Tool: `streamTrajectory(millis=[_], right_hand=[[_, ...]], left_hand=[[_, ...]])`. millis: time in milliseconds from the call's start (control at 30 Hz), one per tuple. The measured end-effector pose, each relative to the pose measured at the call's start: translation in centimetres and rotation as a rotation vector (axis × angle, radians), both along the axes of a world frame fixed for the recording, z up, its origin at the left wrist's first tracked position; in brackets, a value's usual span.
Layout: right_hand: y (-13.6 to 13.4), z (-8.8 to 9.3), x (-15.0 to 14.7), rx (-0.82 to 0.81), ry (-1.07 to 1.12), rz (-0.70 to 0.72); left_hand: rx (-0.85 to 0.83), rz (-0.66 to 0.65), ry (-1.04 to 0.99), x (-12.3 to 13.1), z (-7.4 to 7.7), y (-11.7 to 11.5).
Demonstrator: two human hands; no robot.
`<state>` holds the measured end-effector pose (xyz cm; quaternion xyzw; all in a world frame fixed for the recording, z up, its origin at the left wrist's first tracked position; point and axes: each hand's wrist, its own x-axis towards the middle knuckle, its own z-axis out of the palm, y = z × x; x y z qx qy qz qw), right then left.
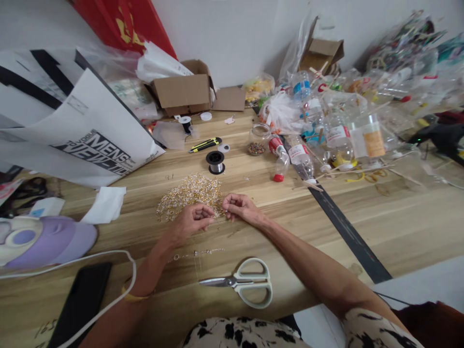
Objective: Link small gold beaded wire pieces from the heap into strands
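Note:
My left hand (193, 221) and my right hand (242, 210) are close together at the near edge of a pile of gold and silver beads or chain (192, 191). On both, thumb and fingers are pinched together. What sits between the fingertips is too small to make out. Just in front of my left forearm lies a thin beaded strand (197, 253), stretched out on the wooden table. A pair of scissors with pale handles (253, 282) rests nearer to me, blades pointing left. Beyond the pile stands a black spool of clear line (216, 163).
A yellow-black utility knife (205, 145) and a jar of small beads (258, 140) lie farther back. Plastic bottles (300, 154) crowd the right. A white shopping bag (79, 125), a phone (81, 302) and a white cable (133, 270) are at left. A cardboard box (183, 92) stands behind.

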<state>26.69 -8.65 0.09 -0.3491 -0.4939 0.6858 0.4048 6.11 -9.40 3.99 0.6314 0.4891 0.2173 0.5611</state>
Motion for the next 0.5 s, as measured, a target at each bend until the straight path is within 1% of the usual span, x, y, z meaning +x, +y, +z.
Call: streamTrajectory(millis=[133,267,367,500], right_hand=[[-0.1,0.0,0.1,0.049,-0.023,0.06],[-0.3,-0.2,0.2,0.128,-0.097,0.14],[-0.5,-0.5,0.2,0.194,-0.146,0.204],[-0.7,-0.9,0.0,0.308,-0.205,0.255]], left_hand=[[0.013,-0.024,0.077,0.0,0.3,-0.6],[0.035,-0.045,0.156,0.0,0.6,-1.9],[0.055,-0.067,0.264,0.1,0.7,-2.9],[0.24,-0.15,0.471,0.3,0.4,-3.6]])
